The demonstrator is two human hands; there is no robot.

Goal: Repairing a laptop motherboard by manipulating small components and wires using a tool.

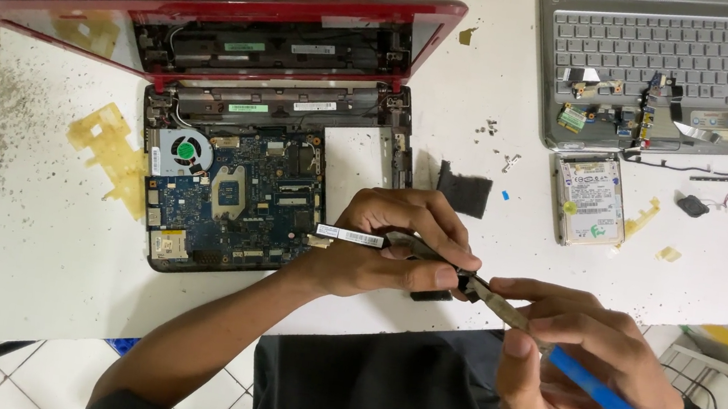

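The person's left hand [395,249] is closed around a small flat component, a thin strip-like part [351,236] with a pale label, pinched between thumb and fingertips just off the right edge of the opened red laptop [220,24]. The right hand [582,376] is closed on a blue-handled tool [611,402], whose metal tip meets the part beside the left thumb. The held part hangs over the near edge of the white table [42,223], close to the exposed blue motherboard [237,199] with its round fan [183,152]. Judged by its look, the strip is light, thin and somewhat flexible, with fragile contacts; it is best held by its edges, as here, not by its face. Farther right lie a grey laptop base [653,73], a bare hard drive [590,201] and loose small parts.
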